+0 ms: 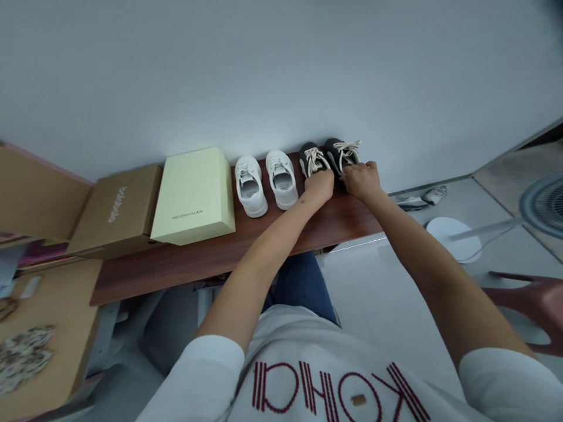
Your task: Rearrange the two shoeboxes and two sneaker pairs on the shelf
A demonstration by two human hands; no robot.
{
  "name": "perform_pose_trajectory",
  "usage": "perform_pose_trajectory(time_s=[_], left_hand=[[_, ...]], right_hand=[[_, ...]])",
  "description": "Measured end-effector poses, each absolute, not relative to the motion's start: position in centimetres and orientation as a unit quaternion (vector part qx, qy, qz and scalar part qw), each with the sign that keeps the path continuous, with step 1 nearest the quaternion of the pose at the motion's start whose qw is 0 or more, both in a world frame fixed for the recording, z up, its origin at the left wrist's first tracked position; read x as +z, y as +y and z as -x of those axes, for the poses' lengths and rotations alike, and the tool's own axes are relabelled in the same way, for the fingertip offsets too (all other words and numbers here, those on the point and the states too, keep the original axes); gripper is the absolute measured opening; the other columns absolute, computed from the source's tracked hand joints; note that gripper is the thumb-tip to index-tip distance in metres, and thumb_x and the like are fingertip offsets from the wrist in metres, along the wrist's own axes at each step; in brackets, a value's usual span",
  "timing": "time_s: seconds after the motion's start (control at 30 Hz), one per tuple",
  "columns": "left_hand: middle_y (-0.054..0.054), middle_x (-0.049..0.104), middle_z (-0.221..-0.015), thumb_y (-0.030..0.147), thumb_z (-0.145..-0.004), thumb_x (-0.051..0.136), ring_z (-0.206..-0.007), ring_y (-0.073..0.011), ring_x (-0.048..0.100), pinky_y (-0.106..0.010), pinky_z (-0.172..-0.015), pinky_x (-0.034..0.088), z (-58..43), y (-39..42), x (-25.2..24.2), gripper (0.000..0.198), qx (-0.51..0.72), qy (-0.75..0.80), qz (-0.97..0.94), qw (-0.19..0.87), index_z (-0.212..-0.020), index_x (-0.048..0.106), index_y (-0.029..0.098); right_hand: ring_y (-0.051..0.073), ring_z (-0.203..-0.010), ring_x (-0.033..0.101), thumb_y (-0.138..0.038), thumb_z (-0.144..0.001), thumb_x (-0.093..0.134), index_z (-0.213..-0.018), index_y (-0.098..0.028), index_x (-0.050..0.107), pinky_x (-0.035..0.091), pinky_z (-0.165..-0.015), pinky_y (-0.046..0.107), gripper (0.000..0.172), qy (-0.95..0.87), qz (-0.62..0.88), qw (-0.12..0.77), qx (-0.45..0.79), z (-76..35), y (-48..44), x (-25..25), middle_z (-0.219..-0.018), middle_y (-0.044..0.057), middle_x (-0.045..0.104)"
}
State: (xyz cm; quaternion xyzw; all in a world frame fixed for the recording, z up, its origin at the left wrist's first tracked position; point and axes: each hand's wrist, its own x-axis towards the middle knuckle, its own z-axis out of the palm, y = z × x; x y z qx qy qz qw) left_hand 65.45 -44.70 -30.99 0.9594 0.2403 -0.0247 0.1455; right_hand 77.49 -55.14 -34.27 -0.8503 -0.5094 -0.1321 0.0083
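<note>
Two dark sneakers with cream laces stand side by side at the right end of a reddish-brown wooden shelf (259, 237), toes toward the wall. My left hand (319, 184) is closed on the heel of the left dark sneaker (311, 157). The heel of the right dark sneaker (339, 153) is gripped by my right hand (361, 179). Both heels are hidden behind my fingers. Just left of them sit a white sneaker (281, 179) and another white sneaker (250, 184), parted by a narrow gap.
Left of the white sneakers are a pale yellow shoebox (193, 193) and a brown cardboard box (121, 205). A fan (545, 202), a red-brown stool (541, 305) and grey-white shoes (434, 194) stand on the floor at right. A cardboard-coloured table (65, 305) lies at lower left.
</note>
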Motion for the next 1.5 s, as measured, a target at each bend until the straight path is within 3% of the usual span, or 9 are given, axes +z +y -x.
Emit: perform_pose_trajectory(time_s=[0.5,0.77,1.0,1.23,1.37,1.5], left_hand=[[-0.021,0.067,-0.121,0.021,-0.093,0.061,-0.123,-0.0333,0.06,-0.045,-0.099,0.049,-65.2,-45.0,-31.3,0.035,0.017,0.214,-0.965,0.152,-0.127,0.059,0.011],[-0.017,0.063,-0.13,0.028,-0.099,0.053,-0.127,-0.031,0.054,-0.041,-0.101,0.045,-64.1,-44.4,-27.4,0.035,0.079,0.231,-0.957,0.158,-0.131,0.056,0.016],[-0.014,0.065,-0.128,0.031,-0.1,0.051,-0.121,-0.0278,0.058,-0.037,-0.097,0.045,-59.7,-44.6,-25.4,0.036,0.105,0.232,-0.948,0.193,-0.134,0.055,0.02],[-0.009,0.072,-0.123,0.023,-0.104,0.038,-0.112,-0.0213,0.066,-0.031,-0.094,0.048,-51.7,-46.4,-29.1,0.034,0.124,0.223,-0.938,0.234,-0.127,0.062,0.023],[-0.007,0.074,-0.119,0.024,-0.102,0.04,-0.11,-0.0205,0.069,-0.031,-0.096,0.049,-45.6,-47.3,-33.1,0.03,0.145,0.233,-0.914,0.3,-0.119,0.065,0.022],[-0.005,0.076,-0.094,0.032,-0.101,0.042,-0.089,-0.0196,0.072,-0.03,-0.084,0.052,-38.3,-48.9,-36.7,0.026,0.102,0.303,-0.872,0.372,-0.095,0.066,0.024]], right_hand=[[0.035,-0.108,0.057,-0.031,-0.092,0.052,-0.105,-0.014,0.071,0.03,-0.097,0.051,0.029,-0.495,0.859,0.077,-0.107,-77.1,-55.0,-33.6,-0.106,0.019,0.074],[0.04,-0.116,0.053,-0.034,-0.098,0.042,-0.112,-0.015,0.069,0.027,-0.103,0.059,0.037,-0.47,0.859,0.138,-0.151,-76.9,-55.5,-29.5,-0.107,0.019,0.071],[0.038,-0.113,0.053,-0.037,-0.1,0.037,-0.11,-0.018,0.069,0.028,-0.104,0.058,0.038,-0.473,0.847,0.161,-0.18,-73.7,-56.8,-27.4,-0.106,0.016,0.07],[0.033,-0.1,0.058,-0.036,-0.098,0.043,-0.105,-0.021,0.072,0.034,-0.1,0.051,0.033,-0.51,0.827,0.201,-0.126,-67.7,-57.8,-30.3,-0.1,0.013,0.073],[0.03,-0.096,0.063,-0.033,-0.098,0.046,-0.103,-0.021,0.073,0.041,-0.099,0.048,0.03,-0.561,0.788,0.248,-0.05,-62.3,-59.0,-33.9,-0.099,0.013,0.075],[0.029,-0.088,0.069,-0.035,-0.098,0.047,-0.108,-0.024,0.072,0.052,-0.089,0.047,0.029,-0.567,0.754,0.327,0.063,-56.5,-60.7,-37.3,-0.096,0.011,0.076]])
